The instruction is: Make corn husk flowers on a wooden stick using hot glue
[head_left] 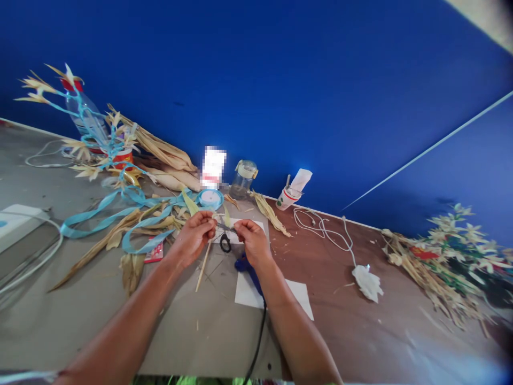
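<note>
My left hand (197, 231) and my right hand (250, 238) are held close together above the table, both with fingers pinched on a small thin piece (224, 226) stretched between them. A thin wooden stick (203, 263) slants down from under my left hand. Small black-handled scissors (225, 243) lie on a white sheet (256, 227) just below the hands. A blue glue gun (247, 267) with a black cord (258, 334) lies under my right wrist on another white paper (298, 297).
Dried corn husks (164, 152), light blue ribbon (102, 214) and a ribbon spool (210, 198) lie at the left. A glass jar (242, 179), a paper cup (288, 197), a white cable (324, 227) and a white husk flower (368, 282) lie behind and right. Husk flowers (452, 251) fill the far right.
</note>
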`<state>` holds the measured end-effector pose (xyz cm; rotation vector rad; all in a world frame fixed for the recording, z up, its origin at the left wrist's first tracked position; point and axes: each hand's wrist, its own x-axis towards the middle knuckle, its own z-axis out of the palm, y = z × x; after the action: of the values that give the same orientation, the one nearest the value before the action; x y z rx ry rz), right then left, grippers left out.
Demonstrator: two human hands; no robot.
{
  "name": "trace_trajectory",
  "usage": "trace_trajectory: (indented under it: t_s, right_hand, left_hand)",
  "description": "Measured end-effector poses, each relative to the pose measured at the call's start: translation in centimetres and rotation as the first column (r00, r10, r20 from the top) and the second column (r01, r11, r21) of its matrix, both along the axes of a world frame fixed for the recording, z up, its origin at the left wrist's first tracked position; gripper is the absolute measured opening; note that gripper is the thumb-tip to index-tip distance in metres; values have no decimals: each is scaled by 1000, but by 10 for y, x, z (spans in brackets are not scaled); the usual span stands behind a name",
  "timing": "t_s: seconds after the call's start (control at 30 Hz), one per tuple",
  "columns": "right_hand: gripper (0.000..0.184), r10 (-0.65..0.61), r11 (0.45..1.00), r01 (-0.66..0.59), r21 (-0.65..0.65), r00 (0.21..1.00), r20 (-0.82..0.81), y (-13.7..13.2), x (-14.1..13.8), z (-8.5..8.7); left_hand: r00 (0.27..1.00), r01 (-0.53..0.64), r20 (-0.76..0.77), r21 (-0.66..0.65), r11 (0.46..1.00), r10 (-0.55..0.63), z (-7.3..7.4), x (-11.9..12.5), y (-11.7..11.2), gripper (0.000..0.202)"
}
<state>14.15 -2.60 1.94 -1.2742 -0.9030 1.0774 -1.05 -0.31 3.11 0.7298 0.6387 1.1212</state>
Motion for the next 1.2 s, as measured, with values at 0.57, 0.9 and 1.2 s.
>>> trace_trajectory:
  t_s: [0.57, 0.9, 1.2]
  right_hand:
    - [12, -70, 998, 65, -24, 933, -354, -17, -9, 35]
    - [12, -41, 998, 51, 27, 956, -290, -23, -13, 41]
    - [14, -44, 999, 40, -20, 955, -292, -23, -12, 42]
  left_hand:
    - [994, 100, -44, 86, 991, -96, -4, 9, -8, 17]
    - [983, 144, -145, 227, 963, -112, -6, 8, -9, 15]
    - [967, 110, -253, 313, 943, -29, -5, 10, -10, 14]
